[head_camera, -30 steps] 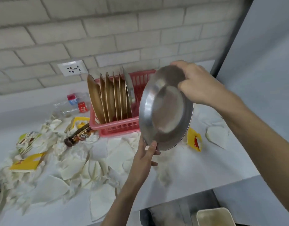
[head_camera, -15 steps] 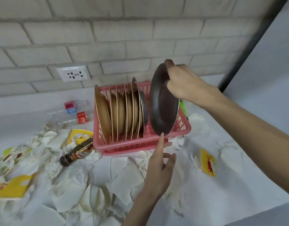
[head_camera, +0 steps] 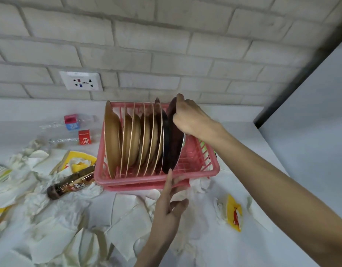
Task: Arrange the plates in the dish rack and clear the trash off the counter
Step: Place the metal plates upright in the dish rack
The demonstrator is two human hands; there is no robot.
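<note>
**While the steel plate goes in, the trash waits**

As the right hand [head_camera: 193, 120] grips the top rim of the steel plate [head_camera: 173, 143], that plate stands on edge inside the rack [head_camera: 197, 168]. It is at the right end of the row, just beside the brown plates [head_camera: 131, 139]. The left hand [head_camera: 168, 207] is relaxed and holds nothing, its fingers straight and one fingertip at the rack's front rim below the plate. The rack sits toward the back edge of the surface [head_camera: 243, 151].

By my reading, the racking step is nearly finished. The next move calls for easing the plate down until it is propped, then letting go without tipping the row.

The trash is untouched. Napkins [head_camera: 127, 224] cover the front and left of the surface. A brown bottle [head_camera: 69, 185] lies just beside the rack's front left corner, with clear bottles [head_camera: 77, 130] behind it. A yellow wrapper [head_camera: 234, 212] lies to the right.
</note>
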